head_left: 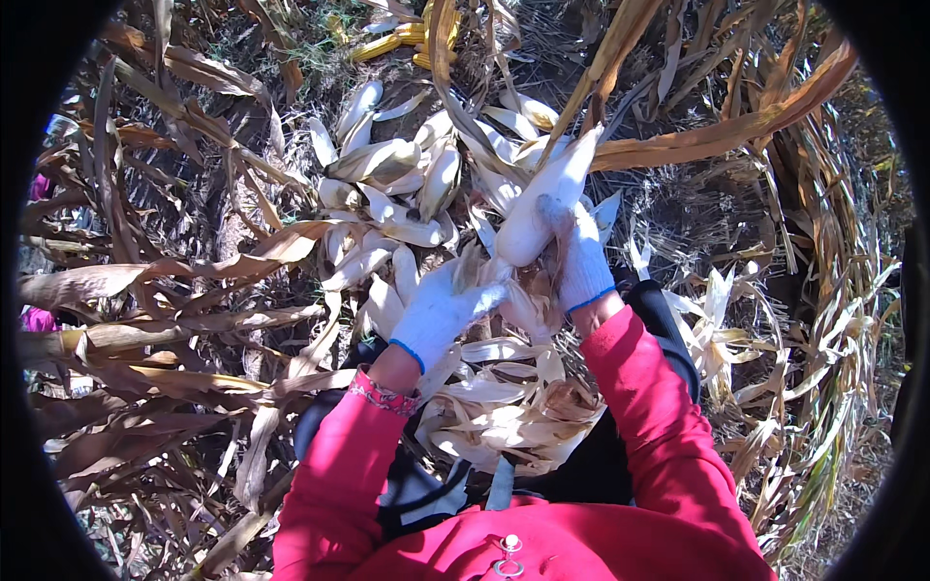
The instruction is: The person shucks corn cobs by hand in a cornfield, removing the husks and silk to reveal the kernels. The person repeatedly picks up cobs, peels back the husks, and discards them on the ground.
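Ear: we hold a pale husked corn ear (544, 198) up in front of us, just above our lap.
Axis: its long axis runs from lower left to upper right, tip pointing away toward a dry stalk (620, 48).
Right hand: our gloved right hand (579, 254) wraps the ear's lower right flank, fingers closed on it.
Left hand: our gloved left hand (441, 310) sits just below and left of the butt end, fingers pinching the loose husk (504, 290) there; it is the nearer one to the base.
Lap: peeled husks (504, 407) lie heaped between our red sleeves.
Ground: beyond the ear, a pile of husked ears (397, 184) lies well apart.
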Available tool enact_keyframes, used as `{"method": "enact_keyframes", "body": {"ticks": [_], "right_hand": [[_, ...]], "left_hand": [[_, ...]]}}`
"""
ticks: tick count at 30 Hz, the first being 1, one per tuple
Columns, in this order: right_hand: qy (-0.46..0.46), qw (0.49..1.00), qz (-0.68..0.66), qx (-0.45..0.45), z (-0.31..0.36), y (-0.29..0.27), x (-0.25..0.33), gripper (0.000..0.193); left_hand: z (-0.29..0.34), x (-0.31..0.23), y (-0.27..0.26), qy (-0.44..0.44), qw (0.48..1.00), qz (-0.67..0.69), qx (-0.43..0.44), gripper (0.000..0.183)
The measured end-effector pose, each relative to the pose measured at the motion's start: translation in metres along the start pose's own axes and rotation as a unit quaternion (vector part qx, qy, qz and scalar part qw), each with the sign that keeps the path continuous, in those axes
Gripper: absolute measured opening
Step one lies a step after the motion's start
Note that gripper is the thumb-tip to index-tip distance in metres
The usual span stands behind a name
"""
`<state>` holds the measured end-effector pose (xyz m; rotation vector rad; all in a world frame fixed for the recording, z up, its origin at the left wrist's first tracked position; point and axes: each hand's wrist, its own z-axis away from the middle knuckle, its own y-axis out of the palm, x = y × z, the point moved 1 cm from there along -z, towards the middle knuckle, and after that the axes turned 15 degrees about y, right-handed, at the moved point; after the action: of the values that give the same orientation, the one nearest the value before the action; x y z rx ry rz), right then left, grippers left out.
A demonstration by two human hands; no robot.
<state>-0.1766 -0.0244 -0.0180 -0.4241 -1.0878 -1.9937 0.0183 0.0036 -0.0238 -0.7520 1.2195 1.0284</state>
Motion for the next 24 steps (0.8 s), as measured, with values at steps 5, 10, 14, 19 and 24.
{"method": "enact_keyframes", "body": {"ticks": [5, 10, 14, 19, 24], "right_hand": [[-0.006, 0.995, 0.094, 0.022, 0.003, -0.007, -0.012, 0.041], [0.134, 0.974, 0.171, 0.061, 0.005, -0.019, -0.059, 0.033], [0.173, 0.958, 0.226, 0.018, -0.006, -0.032, -0.069, 0.037], [0.023, 0.857, 0.499, -0.128, -0.007, -0.033, -0.058, 0.045], [0.008, 0.714, 0.695, -0.089, 0.014, 0.009, -0.075, 0.055]], "left_hand": [[-0.009, 0.022, 0.019, 0.029, 0.972, -0.223, 0.066, 0.043], [0.001, 0.005, 0.03, 0.016, 0.949, -0.311, 0.047, 0.048], [0.003, 0.023, 0.016, -0.009, 0.971, -0.226, 0.079, 0.058], [-0.021, 0.007, -0.013, 0.125, 0.973, -0.096, -0.167, 0.061], [-0.016, 0.025, 0.003, 0.013, 0.954, 0.135, -0.267, 0.047]]}}
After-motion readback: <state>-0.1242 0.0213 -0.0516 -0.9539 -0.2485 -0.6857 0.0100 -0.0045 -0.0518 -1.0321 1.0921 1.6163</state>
